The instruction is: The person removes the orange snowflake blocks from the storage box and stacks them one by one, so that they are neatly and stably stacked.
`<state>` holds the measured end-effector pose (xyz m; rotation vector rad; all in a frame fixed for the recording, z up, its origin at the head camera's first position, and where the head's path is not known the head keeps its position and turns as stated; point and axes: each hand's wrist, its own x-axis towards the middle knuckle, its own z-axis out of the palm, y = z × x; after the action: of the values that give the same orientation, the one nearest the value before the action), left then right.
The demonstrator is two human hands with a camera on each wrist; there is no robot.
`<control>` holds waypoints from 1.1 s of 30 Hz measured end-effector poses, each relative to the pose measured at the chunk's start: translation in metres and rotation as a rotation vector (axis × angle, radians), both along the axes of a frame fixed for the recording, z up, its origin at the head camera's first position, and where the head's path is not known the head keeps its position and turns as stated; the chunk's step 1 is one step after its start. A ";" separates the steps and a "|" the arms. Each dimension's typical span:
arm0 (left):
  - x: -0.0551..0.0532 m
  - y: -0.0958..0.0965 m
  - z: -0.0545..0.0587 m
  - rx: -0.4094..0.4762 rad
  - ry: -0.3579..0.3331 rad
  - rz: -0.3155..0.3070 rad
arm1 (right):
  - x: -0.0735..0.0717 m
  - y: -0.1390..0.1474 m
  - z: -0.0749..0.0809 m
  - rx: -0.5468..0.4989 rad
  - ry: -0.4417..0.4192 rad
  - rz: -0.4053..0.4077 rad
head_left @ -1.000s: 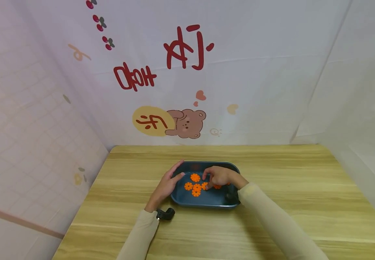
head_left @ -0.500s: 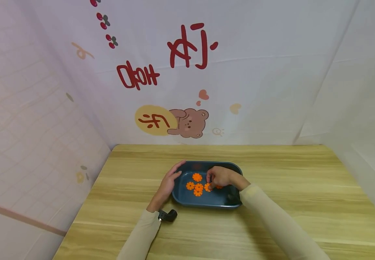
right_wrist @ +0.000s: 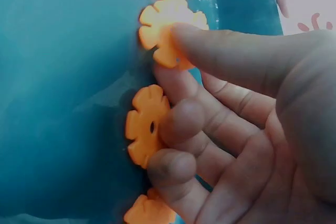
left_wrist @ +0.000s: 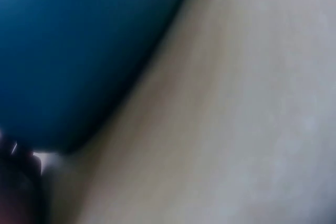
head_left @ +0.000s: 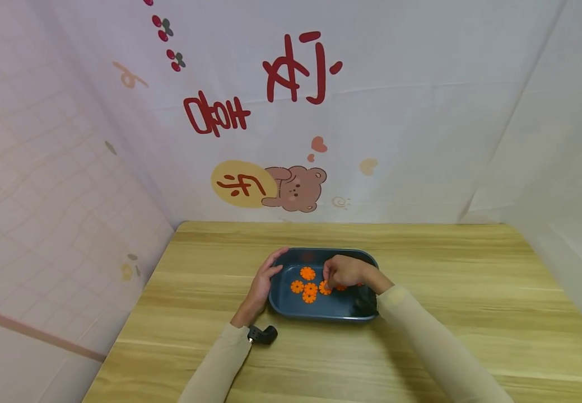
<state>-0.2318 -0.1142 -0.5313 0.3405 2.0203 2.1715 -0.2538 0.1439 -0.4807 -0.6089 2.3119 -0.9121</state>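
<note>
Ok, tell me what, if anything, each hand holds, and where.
The right hand pinches an orange disc by its palm-side half. The left hand only rests at the left end of the tray.

A blue tray [head_left: 291, 309] sits on a wooden table [head_left: 472, 268]. A person's left hand [head_left: 259, 286] rests at the tray's left end, thumb over the rim. The right hand [head_left: 348, 271] dips in from the right and pinches an orange disc [head_left: 324, 289]. Four loose discs [head_left: 297, 286] lie left of it, two overlapping. A bear [head_left: 301, 189] is printed on the wall [head_left: 422, 140] behind.
</note>
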 end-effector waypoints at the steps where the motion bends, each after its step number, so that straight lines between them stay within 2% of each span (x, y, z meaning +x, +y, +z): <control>1: 0.000 0.000 0.000 0.002 0.003 0.001 | 0.000 0.000 0.000 -0.011 -0.004 0.001; 9: 0.002 0.001 -0.003 0.002 0.007 0.003 | 0.000 0.004 0.001 -0.062 0.013 0.001; 15: 0.003 0.001 -0.001 0.002 0.008 0.004 | 0.005 0.007 0.016 -0.087 0.018 -0.059; 19: 0.003 0.001 -0.001 0.001 0.010 0.002 | 0.008 0.012 0.025 -0.112 0.068 -0.073; 29: 0.005 0.000 -0.002 0.013 0.011 -0.013 | 0.016 0.040 0.038 -0.319 0.061 -0.126; 33: 0.005 -0.001 -0.002 0.020 0.006 -0.007 | 0.021 0.058 0.042 -0.347 0.082 -0.186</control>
<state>-0.2273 -0.1148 -0.5337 0.3564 1.9991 2.1900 -0.2328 0.2018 -0.4391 -0.5865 2.3282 -1.4190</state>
